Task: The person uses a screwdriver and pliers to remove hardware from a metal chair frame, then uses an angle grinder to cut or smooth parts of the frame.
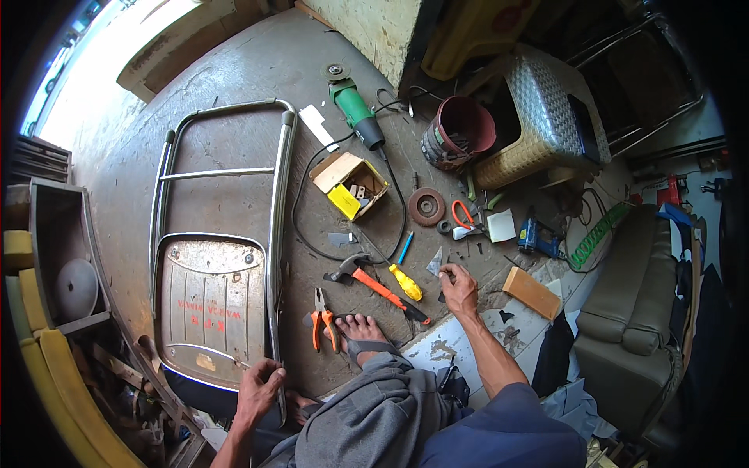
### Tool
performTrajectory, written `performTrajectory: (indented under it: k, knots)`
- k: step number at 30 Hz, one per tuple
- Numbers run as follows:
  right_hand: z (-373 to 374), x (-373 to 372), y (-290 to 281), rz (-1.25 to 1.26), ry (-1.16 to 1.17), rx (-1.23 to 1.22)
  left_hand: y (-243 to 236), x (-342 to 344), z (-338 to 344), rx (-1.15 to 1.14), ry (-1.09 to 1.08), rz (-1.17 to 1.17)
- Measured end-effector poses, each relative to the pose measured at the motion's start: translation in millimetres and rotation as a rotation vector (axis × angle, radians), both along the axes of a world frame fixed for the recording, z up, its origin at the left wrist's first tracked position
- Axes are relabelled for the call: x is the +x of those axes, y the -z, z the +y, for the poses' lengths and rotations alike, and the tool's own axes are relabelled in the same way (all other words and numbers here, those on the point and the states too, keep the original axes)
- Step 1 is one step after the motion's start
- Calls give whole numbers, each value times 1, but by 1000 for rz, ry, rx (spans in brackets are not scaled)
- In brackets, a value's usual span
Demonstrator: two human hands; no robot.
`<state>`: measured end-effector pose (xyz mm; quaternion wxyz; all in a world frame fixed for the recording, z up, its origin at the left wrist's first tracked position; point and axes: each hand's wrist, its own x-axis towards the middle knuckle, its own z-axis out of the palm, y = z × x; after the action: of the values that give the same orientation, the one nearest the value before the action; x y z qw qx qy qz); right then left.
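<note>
A folding metal chair [214, 273] lies flat on the floor to my left, its underside up, with red lettering on the seat panel. My left hand [259, 388] is closed at the seat's near right corner, beside the chrome tube [275, 273]; what its fingers pinch is too small to make out. Over the floor on the right, my right hand [460, 292] is closed, fingertips together, with a small dark bit at them that I cannot identify. Just beyond it lies a small clear plastic bag [435, 261]. A yellow-handled screwdriver [406, 282] and an orange-handled hammer [382, 290] lie between my hands.
Pliers [321, 321] lie by my sandalled foot [363, 335]. Farther off are a green angle grinder [355, 109] with its cord, an opened box [349, 185], a grinding disc [427, 207] and a bucket [456, 132]. A wooden block [532, 292] and blue air tool [538, 238] lie right.
</note>
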<state>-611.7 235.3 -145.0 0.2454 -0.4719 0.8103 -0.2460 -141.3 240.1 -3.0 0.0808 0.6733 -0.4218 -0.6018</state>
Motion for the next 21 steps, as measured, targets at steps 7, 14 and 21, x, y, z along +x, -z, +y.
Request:
performTrajectory:
  k: [7,14,21]
  knots:
    - [-80,-40,1,192,46,-118,-11,-19,-31,-21,173,-76]
    - [-178,-118,42,452,180,104,56,-109,-92,-207,306,-11]
    - [-161,-79,23,352,14,-93,91,-181,-82,-138,16,317]
